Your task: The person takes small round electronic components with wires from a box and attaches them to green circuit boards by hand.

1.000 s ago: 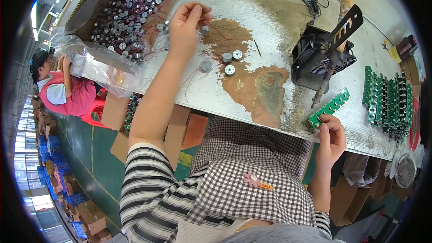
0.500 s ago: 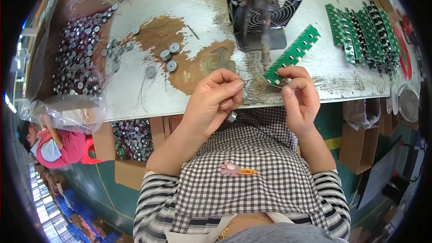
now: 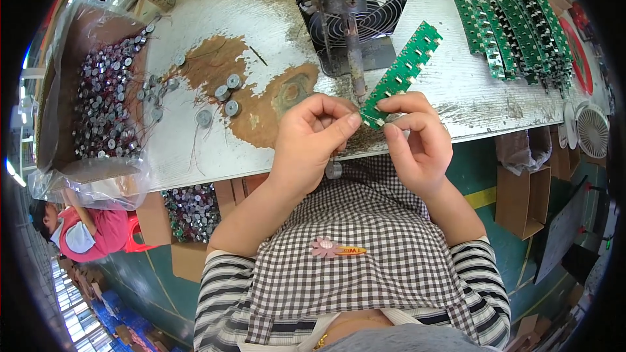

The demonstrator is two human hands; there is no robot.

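Note:
My left hand [image 3: 313,137] is closed, thumb and forefinger pinching the thin wires of a small round metal motor. That motor [image 3: 333,170] hangs below the fingers, just off the table's front edge. Beside it, my right hand [image 3: 417,140] has its fingers curled at the near end of a long green circuit board [image 3: 403,68] and grips it there. Fine pale wire ends show on the board between the two hands. The board slants away to the right, beside the upright soldering iron [image 3: 355,55], whose tip points down near the board's left edge.
A black fan [image 3: 385,10] stands behind the iron. Several loose motors [image 3: 231,108] lie on the worn white table [image 3: 287,19]; a lined carton [image 3: 59,91] at left holds many more. Green boards [image 3: 515,39] stand in rows at right. A person in pink [image 3: 98,231] sits at the far left.
My left hand has come up to the board's near end, bringing its wires close to my right fingers. The view has shifted slightly; the right hand stays at the board.

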